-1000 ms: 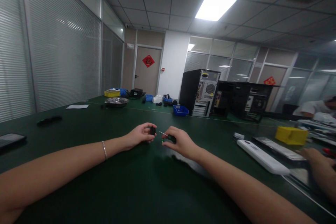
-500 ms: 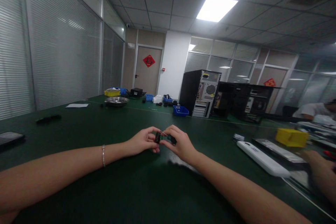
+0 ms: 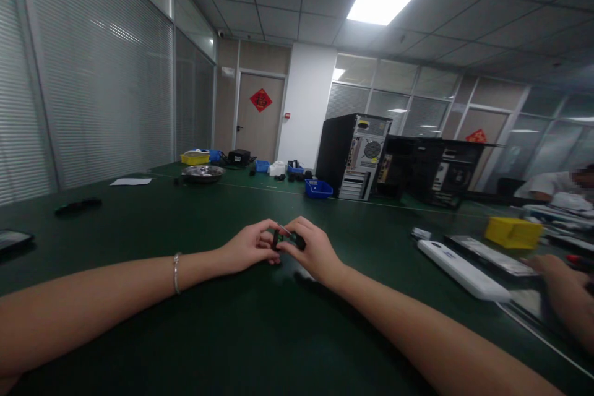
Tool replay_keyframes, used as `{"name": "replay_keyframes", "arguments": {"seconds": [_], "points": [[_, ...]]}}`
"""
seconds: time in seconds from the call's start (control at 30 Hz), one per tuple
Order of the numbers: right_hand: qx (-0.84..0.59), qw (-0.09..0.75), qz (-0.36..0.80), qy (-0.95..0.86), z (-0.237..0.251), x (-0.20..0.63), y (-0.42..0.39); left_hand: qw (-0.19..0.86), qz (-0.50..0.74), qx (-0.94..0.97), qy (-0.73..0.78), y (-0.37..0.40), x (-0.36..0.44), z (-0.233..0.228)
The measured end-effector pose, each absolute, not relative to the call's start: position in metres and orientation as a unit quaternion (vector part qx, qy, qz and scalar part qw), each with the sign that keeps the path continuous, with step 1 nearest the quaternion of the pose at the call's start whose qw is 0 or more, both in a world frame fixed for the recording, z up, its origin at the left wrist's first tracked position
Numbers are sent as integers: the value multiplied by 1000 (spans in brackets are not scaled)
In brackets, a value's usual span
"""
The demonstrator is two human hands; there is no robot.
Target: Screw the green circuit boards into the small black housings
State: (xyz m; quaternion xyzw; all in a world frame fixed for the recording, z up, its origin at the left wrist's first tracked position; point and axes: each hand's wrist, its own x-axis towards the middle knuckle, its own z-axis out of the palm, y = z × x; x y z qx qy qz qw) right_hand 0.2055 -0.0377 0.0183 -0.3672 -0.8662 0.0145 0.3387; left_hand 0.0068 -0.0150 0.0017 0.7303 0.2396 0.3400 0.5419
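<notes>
At the left edge of the green table (image 3: 139,223) lies a dark phone (image 3: 12,238), and a little inward a flat black strip (image 3: 77,205). Toward the far left corner sit a sheet of paper (image 3: 130,182), a steel bowl (image 3: 203,173) and a yellow bin (image 3: 195,158).

Near the middle of the table the left hand (image 3: 248,245) pinches a small black part (image 3: 276,239) between thumb and fingertips, its grip narrow and closed on the part. The part is too small and dark to tell which way it faces. Just beside it, touching fingertip to fingertip, the right hand (image 3: 310,250) holds a small screwdriver (image 3: 292,238) in a tight grip. The tool's thin metal shaft runs up and to the left, its tip at the black part, its dark handle buried in the fingers.

Farther back stand a blue bin (image 3: 318,189) and an upright computer case (image 3: 353,156). Toward the right edge lie a long white device (image 3: 461,270) and a yellow box (image 3: 513,232). Another person's hand (image 3: 563,294) rests at the right edge.
</notes>
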Motion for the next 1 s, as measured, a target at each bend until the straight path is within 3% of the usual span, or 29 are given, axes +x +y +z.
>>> {"name": "replay_keyframes", "arguments": {"seconds": [0.73,1.0], "points": [[-402,280,-64,-869,14,196,-39,561,367,688,278,-16,13,7],[-422,322,-27,-847,10,199,-36,470,513,618,365,48,-25,12]]}}
